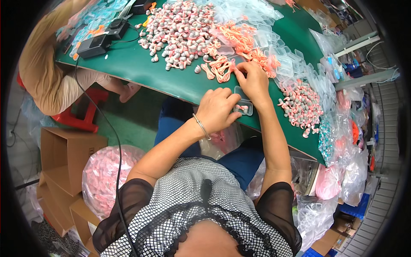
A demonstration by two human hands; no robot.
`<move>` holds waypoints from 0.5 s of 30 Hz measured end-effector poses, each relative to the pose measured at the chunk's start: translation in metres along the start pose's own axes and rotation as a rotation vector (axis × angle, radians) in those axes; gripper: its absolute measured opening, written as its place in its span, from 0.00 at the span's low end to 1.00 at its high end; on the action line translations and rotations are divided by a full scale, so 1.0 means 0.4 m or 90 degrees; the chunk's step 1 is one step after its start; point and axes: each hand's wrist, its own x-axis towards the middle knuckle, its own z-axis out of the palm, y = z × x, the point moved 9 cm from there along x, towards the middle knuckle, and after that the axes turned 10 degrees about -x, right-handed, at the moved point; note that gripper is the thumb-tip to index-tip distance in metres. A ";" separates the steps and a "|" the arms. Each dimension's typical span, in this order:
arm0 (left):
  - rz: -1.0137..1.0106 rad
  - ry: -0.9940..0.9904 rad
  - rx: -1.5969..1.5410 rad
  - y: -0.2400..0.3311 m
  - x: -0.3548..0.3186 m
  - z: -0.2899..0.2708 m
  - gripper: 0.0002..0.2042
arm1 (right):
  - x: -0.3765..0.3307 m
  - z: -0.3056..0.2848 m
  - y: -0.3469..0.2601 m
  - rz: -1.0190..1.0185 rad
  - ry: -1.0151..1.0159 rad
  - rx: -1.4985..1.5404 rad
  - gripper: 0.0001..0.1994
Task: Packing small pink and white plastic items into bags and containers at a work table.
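Observation:
A small clear plastic case [245, 109], its lid open, rests at the near edge of the green table with pink-and-grey pieces inside that look like earplugs. My left hand [216, 109] is closed at the case's left side, thumb and index finger on its rim. Just beyond it, my right hand [253, 82] pinches the end of a looped orange cord [222, 70]. More orange cords [239, 39] lie heaped behind. To the left of them spreads a big pile of earplugs [182, 32]. A smaller earplug pile [301, 105] lies right of my right forearm.
Many clear cases [291, 64] are spread over the right side of the green table [171, 83]. Black power adapters [93, 46] and a cable lie at left. Another person's sleeve [40, 64] and a red stool [87, 113] are beyond. Cardboard boxes [68, 156] stand on the floor.

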 end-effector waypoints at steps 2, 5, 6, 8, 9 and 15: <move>0.026 0.010 -0.025 0.001 0.007 0.000 0.19 | -0.006 -0.025 0.018 0.036 0.022 0.081 0.05; 0.028 0.042 -0.032 0.012 -0.008 -0.012 0.19 | -0.055 -0.069 0.038 0.076 0.014 0.290 0.04; 0.031 0.042 -0.033 0.006 -0.004 -0.017 0.19 | -0.069 -0.099 0.028 0.080 0.013 0.313 0.05; 0.029 0.044 -0.047 -0.005 -0.006 -0.018 0.19 | -0.115 -0.128 0.030 0.046 -0.007 0.295 0.05; 0.030 0.042 -0.050 -0.005 -0.005 -0.016 0.19 | -0.141 -0.143 0.027 0.015 -0.024 0.274 0.05; 0.014 0.024 -0.075 -0.015 -0.001 -0.006 0.20 | -0.201 -0.174 -0.007 -0.104 -0.030 0.171 0.07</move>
